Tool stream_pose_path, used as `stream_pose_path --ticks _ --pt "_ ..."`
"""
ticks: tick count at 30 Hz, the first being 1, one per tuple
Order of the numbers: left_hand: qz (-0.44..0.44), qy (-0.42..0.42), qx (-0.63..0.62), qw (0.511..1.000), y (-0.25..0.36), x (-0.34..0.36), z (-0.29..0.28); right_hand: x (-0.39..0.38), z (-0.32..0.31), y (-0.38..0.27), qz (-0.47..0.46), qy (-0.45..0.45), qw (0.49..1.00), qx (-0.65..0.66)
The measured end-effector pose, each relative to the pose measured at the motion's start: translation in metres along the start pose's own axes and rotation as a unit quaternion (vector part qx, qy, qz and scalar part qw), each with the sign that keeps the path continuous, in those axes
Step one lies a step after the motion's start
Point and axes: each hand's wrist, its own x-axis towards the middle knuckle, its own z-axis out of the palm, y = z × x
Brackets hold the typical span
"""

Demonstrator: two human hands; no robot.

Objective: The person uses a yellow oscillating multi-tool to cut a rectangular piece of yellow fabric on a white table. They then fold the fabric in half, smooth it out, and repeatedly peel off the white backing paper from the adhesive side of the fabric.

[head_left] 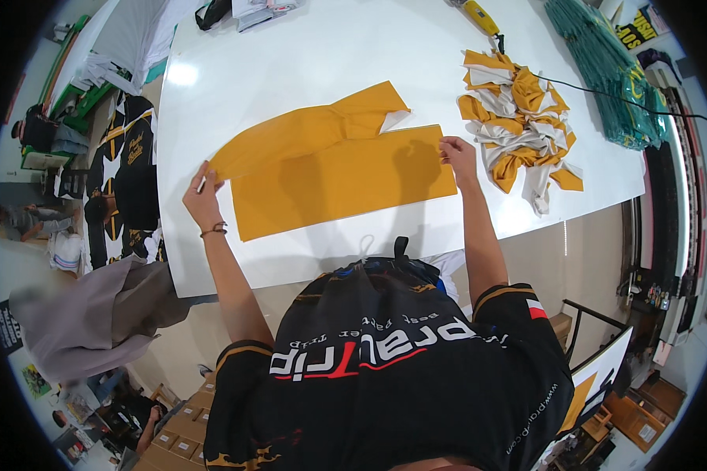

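On the white table lies a flat rectangular stack of mustard-yellow fabric. Over its far edge runs a loose yellow fabric piece, its far right corner folded to show a pale underside. My left hand pinches the left end of that loose piece between thumb and fingers. At the stack's right edge, my right hand has its fingers bent together at the far right corner. Whether a fabric layer is between those fingertips is too small to make out.
A crumpled heap of yellow and white fabric scraps lies to the right on the white table. Behind it is a yellow corded tool, its black cable crossing green bagged bundles. A person in a grey garment stands at the left.
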Motion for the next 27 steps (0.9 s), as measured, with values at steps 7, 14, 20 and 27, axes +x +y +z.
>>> stream_pose_path --ticks 7,14,20,27 --pt "0.035 -0.032 -0.001 0.999 0.007 0.002 0.015 0.040 0.068 -0.015 -0.101 -0.027 0.963 -0.250" --pt "0.041 -0.027 0.006 0.999 0.019 0.018 0.022 0.090 0.117 -0.032 -0.070 -0.019 0.880 -0.469" --pt "0.048 -0.030 0.002 0.998 0.013 0.070 0.005 0.129 0.083 -0.044 -0.128 -0.019 0.977 -0.172" --pt "0.084 -0.008 -0.110 0.990 0.055 0.111 -0.007 0.113 0.041 -0.144 -0.146 -0.041 0.971 0.183"
